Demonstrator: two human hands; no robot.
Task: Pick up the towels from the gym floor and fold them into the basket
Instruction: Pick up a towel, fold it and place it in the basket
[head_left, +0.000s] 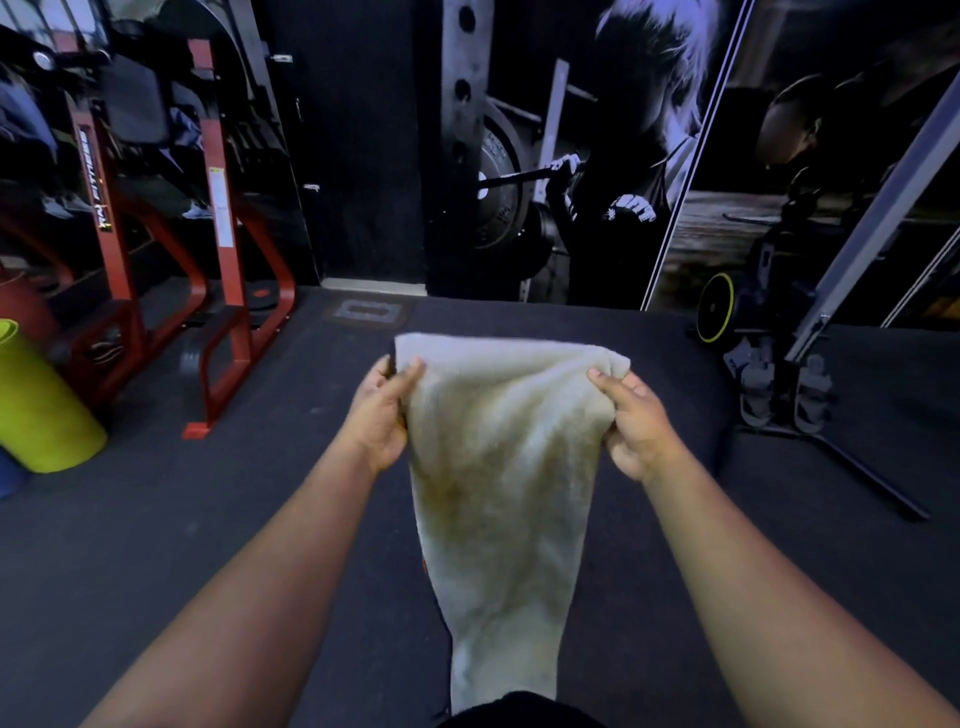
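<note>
While one pale towel (498, 467) hung at centre frame, the left hand (379, 415) and right hand (636, 421) each pinched a top corner in a closed grip. Below lay dark gym floor (208, 519); a red machine frame (218, 208) and one green roll (36, 405) stood at left.

gym | red weight rack (156, 249) | dark rubber floor (156, 545) | weightlifting mural (597, 156)

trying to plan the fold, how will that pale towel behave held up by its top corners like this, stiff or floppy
Probably floppy: the towel sags between the left hand and right hand and narrows as it hangs. It looks light, since pinching fingers alone hold it. The fuzzy surface seems unlikely to slip.
</note>
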